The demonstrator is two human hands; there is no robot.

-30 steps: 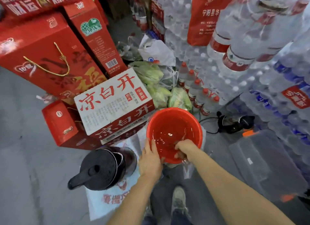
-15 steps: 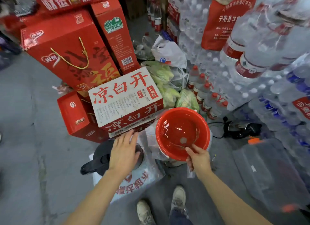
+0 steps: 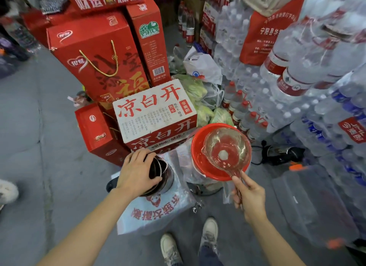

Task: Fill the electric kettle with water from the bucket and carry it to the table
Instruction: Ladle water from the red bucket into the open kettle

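Since the earlier frame, a clear plastic ladle (image 3: 225, 146) has been lifted out of the red bucket (image 3: 200, 158) and is now held above its mouth, while the kettle's lid has been swung open. The ladle's handle is clamped in the right hand (image 3: 250, 196), with the fingers wrapped round it; the bowl of the ladle is tilted toward the camera, and droplets are seen on its inside, though whether water is carried in it cannot be told. The bucket's red interior is seen through the ladle, and the water level cannot be made out.

The electric kettle (image 3: 161, 176) is stood on a white printed plastic bag (image 3: 154, 212) on the floor, just left of the bucket and in front of a white and red carton (image 3: 156, 111). Its open mouth is partly covered by the left hand (image 3: 136, 172), whose fingers are curled over the rim and the raised lid; a shiny metal interior is shown, and no contents can be told.

Shrink-wrapped packs of bottled water (image 3: 309, 73) are stacked on the right, and red gift boxes (image 3: 99, 59) behind.
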